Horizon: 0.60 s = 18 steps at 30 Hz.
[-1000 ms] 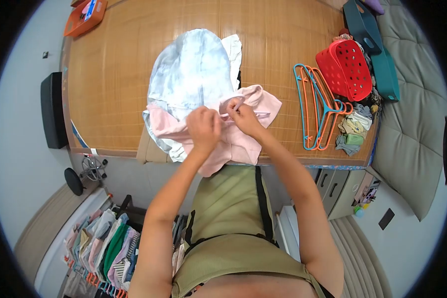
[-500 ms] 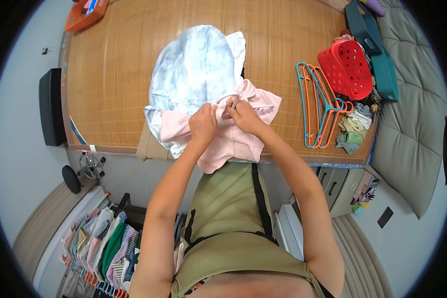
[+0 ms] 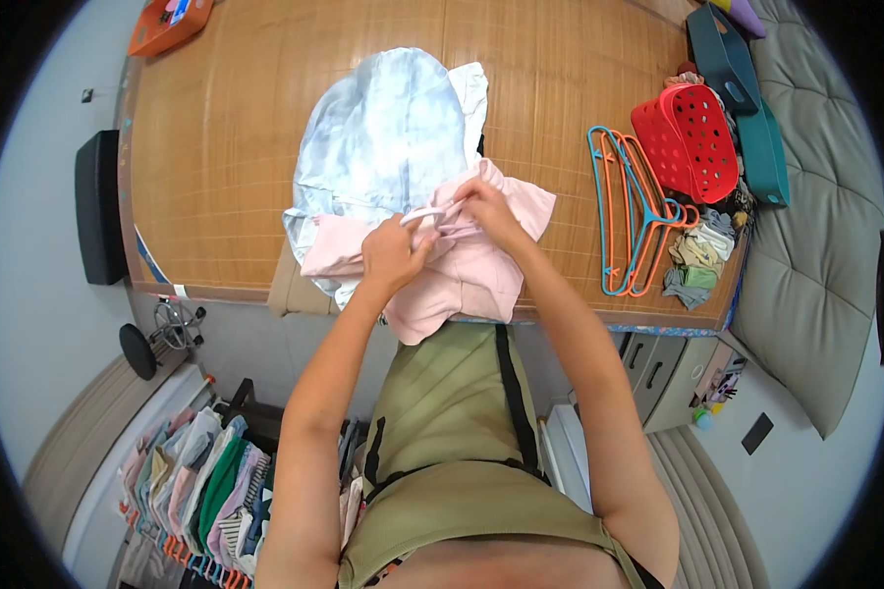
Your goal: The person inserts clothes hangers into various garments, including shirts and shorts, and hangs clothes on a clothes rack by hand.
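Note:
A pink garment point(image 3: 457, 287) lies bunched at the near edge of the mat-covered surface, partly over a pale blue, cloudy-patterned cloth item point(image 3: 383, 133). My left hand point(image 3: 393, 257) grips its left side near a gathered pale strip point(image 3: 424, 214), thumb toward the middle. On the other side, my right hand point(image 3: 491, 212) pinches the garment's fabric near the same strip. The exact shape of the strip is hard to make out among the folds. A white piece of cloth point(image 3: 472, 98) shows beyond the blue one.
To the right lie blue and orange hangers point(image 3: 629, 211), a red perforated basket point(image 3: 686, 142), teal bins point(image 3: 764, 152) and small folded clothes point(image 3: 699, 257). An orange tray point(image 3: 169, 27) sits at the far left. Clothes on a rack point(image 3: 196, 481) hang low on the left.
My left hand has shifted slightly left and down and its grip has loosened around the fabric. My right hand has moved a little right, and the pale strip now shows more between them.

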Motion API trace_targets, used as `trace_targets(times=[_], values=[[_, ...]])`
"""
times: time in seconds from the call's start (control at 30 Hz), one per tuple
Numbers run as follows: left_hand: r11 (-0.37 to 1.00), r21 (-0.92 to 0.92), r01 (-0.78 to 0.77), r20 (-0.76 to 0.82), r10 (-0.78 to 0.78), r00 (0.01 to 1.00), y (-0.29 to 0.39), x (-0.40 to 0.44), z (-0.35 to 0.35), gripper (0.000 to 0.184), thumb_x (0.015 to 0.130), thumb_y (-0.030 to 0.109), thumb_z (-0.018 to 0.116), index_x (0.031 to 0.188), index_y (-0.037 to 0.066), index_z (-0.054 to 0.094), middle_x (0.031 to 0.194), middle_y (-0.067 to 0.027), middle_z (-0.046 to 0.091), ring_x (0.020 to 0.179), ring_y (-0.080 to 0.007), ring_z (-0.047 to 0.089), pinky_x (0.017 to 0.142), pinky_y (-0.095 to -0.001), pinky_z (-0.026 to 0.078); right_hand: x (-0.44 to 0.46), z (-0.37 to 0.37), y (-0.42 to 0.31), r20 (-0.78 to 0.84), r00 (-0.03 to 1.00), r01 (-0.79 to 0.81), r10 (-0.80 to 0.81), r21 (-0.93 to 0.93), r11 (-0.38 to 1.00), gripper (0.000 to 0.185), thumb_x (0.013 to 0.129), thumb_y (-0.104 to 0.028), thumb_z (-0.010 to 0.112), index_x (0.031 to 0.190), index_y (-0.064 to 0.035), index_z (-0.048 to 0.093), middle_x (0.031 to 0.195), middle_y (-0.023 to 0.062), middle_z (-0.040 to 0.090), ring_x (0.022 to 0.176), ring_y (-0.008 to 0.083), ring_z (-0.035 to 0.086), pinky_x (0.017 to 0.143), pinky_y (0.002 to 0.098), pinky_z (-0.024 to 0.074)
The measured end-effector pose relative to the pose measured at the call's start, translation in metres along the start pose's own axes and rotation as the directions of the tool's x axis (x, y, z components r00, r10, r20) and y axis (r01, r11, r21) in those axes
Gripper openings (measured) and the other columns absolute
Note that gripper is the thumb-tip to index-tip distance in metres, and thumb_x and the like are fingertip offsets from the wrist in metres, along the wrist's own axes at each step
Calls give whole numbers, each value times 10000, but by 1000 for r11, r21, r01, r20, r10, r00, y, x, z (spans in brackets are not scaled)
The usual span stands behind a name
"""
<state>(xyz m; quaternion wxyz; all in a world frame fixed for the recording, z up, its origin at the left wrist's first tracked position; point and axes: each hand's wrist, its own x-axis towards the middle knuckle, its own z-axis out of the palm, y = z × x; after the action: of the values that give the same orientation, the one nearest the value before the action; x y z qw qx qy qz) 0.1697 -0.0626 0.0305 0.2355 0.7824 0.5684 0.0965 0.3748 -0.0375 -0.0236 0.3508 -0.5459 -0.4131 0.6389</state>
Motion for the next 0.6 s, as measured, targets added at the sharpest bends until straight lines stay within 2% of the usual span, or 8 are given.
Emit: trace_targets(times=[0.03,0.13,0.23,0.33,0.37,0.5,0.57,0.6], values=[[999,-44,4,17,-3,1000,0,-1,-1,368,795,296,679,1118,124,641,773,-100,577,726,-285,604,612,-399,467,11,-1,7,-265,964,-66,22,-155,986,159,787,-98,564,910,-4,599,866,168,640,887,267,614,763,364,477],[990,-138,-18,44,25,999,-4,-6,-6,373,741,332,747,1029,109,662,770,-93,589,707,-280,606,607,-391,469,36,-4,24,-616,782,-418,-96,-632,652,214,780,-158,610,929,-5,623,926,175,663,885,296,635,759,371,491],[966,-258,-35,-37,26,999,-15,-11,-4,361,712,359,783,911,76,678,777,-98,621,716,-288,623,615,-379,483,44,-34,68,-488,864,-483,124,-733,479,239,774,-219,641,901,-17,655,919,169,683,844,306,656,732,385,507],[937,-341,80,-179,-148,973,-30,-9,-8,340,725,337,781,881,54,675,815,-97,656,753,-293,634,650,-369,489,20,-69,75,-417,900,-339,124,-493,801,227,770,-228,652,878,-31,681,854,154,694,774,284,666,697,384,515],[913,-366,178,-129,-239,962,-36,-9,-8,329,744,330,770,871,43,670,833,-105,661,758,-304,632,664,-364,486,16,-77,87,-460,879,-337,130,-404,851,179,763,-172,655,868,-32,690,784,148,686,755,270,662,683,370,509],[888,-402,225,-175,-316,932,-40,-5,-9,333,759,352,760,838,42,670,825,-97,657,746,-288,635,654,-358,480,-22,-79,49,-460,884,-127,-84,-409,904,155,782,-118,648,906,-31,683,771,140,669,712,268,644,653,361,497],[925,-346,159,-195,-237,952,-32,-4,-16,345,757,356,762,830,32,669,820,-87,655,735,-279,637,635,-354,481,-43,-62,19,-486,831,6,-270,-478,878,134,797,-110,642,898,-24,662,760,141,656,684,278,632,635,368,491],[940,-318,122,-202,-193,960,-27,-4,-19,351,755,358,763,826,27,669,817,-82,655,729,-274,638,626,-351,482,-53,-51,2,-493,821,-11,-287,-516,857,134,802,-115,643,896,-18,644,754,148,648,677,288,628,628,377,488]])
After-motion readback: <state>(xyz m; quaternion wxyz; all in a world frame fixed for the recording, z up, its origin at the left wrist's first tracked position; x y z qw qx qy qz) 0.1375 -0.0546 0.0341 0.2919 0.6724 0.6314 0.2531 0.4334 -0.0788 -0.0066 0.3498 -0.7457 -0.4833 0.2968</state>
